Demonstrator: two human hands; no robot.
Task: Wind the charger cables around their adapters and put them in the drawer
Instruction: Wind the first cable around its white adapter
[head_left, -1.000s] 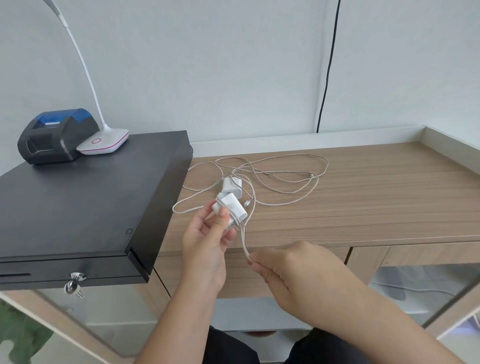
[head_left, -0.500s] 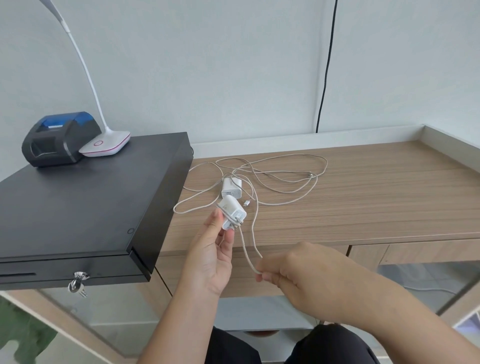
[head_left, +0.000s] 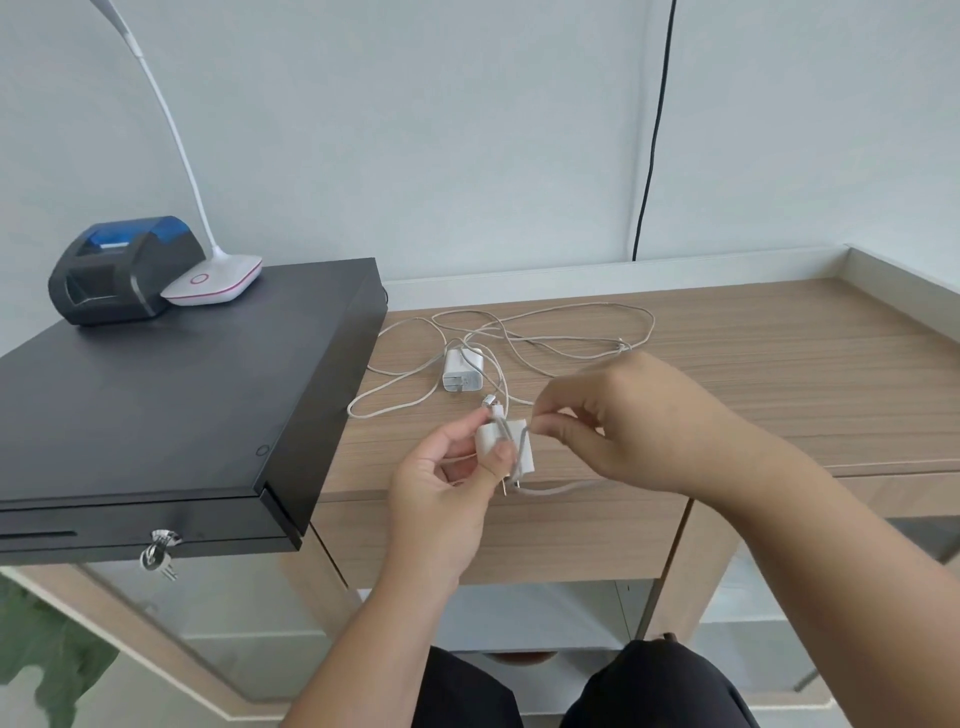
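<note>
The left hand (head_left: 441, 483) gripped the adapter (head_left: 511, 449); the right hand (head_left: 623, 415), pinching the cable (head_left: 524, 332), had risen beside it, laying an early wrap.

Cash drawer (head_left: 156, 415) left on counter (head_left: 779, 364), printer (head_left: 122, 270) and lamp (head_left: 213, 280) atop.

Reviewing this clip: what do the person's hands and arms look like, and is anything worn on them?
Both the left hand and right hand are bare: no gloves, rings, watch or bracelets visible. Both forearms are uncovered to the frame edge, with no sleeves in view. Fingernails look short and unpainted.
</note>
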